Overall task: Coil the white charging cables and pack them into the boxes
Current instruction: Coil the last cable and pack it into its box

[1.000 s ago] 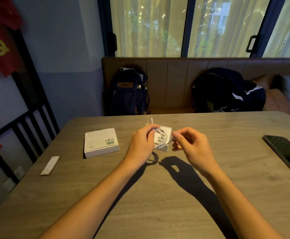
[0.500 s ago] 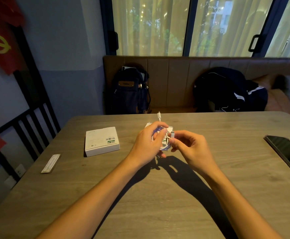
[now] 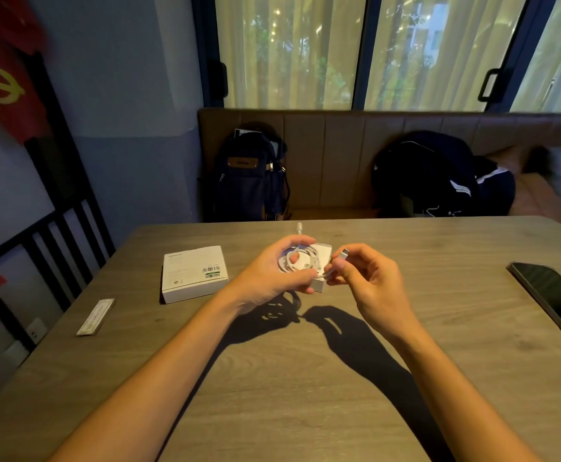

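Left hand (image 3: 267, 280) grips the coiled white cable (image 3: 300, 258); right hand (image 3: 370, 283), just beside, pinches its plug (image 3: 343, 253).

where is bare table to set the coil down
Bare wood lies between the right hand and the phone, and near the front edge between the forearms. Crowded mid-table: left hand, cable and a half-hidden box bunch together, white box just left.

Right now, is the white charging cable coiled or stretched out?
Mostly coiled. The white charging cable sits in loops held by the left hand, while the right hand pinches one connector end outside the coil.
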### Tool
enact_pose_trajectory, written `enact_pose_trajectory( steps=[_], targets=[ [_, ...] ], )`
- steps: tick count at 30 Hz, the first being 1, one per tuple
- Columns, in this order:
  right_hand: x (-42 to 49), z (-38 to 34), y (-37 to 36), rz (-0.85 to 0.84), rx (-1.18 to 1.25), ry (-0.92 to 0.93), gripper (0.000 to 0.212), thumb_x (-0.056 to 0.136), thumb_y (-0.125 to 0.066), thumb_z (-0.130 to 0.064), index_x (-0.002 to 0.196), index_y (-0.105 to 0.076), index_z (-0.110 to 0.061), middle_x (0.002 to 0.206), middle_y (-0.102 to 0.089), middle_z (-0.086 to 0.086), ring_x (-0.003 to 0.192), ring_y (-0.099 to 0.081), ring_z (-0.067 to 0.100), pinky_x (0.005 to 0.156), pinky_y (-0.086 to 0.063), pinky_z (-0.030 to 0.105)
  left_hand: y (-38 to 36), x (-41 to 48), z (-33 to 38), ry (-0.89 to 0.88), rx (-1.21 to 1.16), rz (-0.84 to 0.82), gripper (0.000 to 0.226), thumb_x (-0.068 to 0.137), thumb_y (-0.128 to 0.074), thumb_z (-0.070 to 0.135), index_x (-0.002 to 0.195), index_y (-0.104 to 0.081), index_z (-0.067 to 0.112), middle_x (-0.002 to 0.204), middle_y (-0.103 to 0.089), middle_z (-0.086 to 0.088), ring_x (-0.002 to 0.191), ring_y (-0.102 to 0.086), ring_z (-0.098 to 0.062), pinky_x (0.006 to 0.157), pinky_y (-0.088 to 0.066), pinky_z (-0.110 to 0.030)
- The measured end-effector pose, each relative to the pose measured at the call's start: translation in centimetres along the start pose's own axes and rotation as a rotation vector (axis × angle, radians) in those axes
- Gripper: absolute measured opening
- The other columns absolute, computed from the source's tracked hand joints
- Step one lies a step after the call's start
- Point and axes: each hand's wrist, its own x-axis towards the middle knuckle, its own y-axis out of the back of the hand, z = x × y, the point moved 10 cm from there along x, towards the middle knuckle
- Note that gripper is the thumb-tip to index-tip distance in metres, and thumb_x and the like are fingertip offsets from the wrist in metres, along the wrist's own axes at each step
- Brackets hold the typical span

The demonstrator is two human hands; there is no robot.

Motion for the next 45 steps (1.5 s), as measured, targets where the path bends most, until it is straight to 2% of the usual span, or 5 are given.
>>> enact_pose_trajectory(
  steps=[21, 28, 34, 38, 45],
  targets=[
    [-0.4, 2.1, -0.5, 0.036, 0.154, -0.231, 0.026, 0.080, -0.077, -0.022, 0.096, -0.076, -0.002, 0.098, -0.074, 0.010, 0.072, -0.071, 0.018, 0.056, -0.054, 0.020, -3.1, -0.6, 2.3, -0.201, 0.341, -0.059, 0.084, 0.083, -0.076, 0.000, 0.141, -0.031, 0.040, 0.113, -0.060, -0.005, 0.101, -0.069, -0.020, 0.091, -0.060, -0.042],
    [-0.4, 1.2, -0.4, 0.049, -0.129, -0.100, 0.013, 0.093, -0.068, -0.022, 0.099, -0.077, -0.029, 0.089, -0.079, -0.008, 0.087, -0.074, 0.013, 0.074, -0.061, 0.031, -3.2, -0.4, 2.3, -0.215, 0.362, -0.022, 0.089, 0.085, -0.077, 0.003, 0.143, -0.025, 0.046, 0.114, -0.059, -0.007, 0.101, -0.069, -0.024, 0.091, -0.059, -0.045],
    [-0.5, 1.9, 0.5, 0.121, 0.114, -0.203, 0.015, 0.087, -0.074, -0.009, 0.101, -0.074, -0.004, 0.088, -0.077, 0.008, 0.084, -0.075, 0.022, 0.066, -0.061, 0.025, -3.6, -0.3, 2.5, -0.257, 0.568, 0.027, 0.088, 0.089, -0.076, 0.016, 0.147, -0.018, 0.047, 0.146, -0.035, 0.000, 0.125, -0.051, -0.015, 0.104, -0.051, -0.032],
    [-0.6, 3.1, 0.4, 0.124, 0.202, -0.310, 0.030, 0.086, -0.076, -0.009, 0.109, -0.058, -0.001, 0.093, -0.073, 0.017, 0.080, -0.075, 0.023, 0.063, -0.061, 0.026, -4.1, -0.6, 2.5, -0.284, 0.646, 0.040, 0.085, 0.090, -0.075, 0.018, 0.145, -0.017, 0.046, 0.132, -0.036, 0.004, 0.110, -0.056, -0.011, 0.096, -0.057, -0.035],
    [-0.7, 2.5, 0.4, 0.181, -0.226, -0.141, 0.027, 0.092, -0.071, -0.019, 0.113, -0.055, -0.023, 0.089, -0.069, -0.005, 0.078, -0.068, 0.006, 0.065, -0.058, 0.026, -4.7, -0.3, 1.6, -0.236, 0.542, 0.008, 0.087, 0.087, -0.075, 0.007, 0.146, -0.024, 0.046, 0.131, -0.039, 0.005, 0.115, -0.057, -0.013, 0.094, -0.058, -0.039]
  ],
)
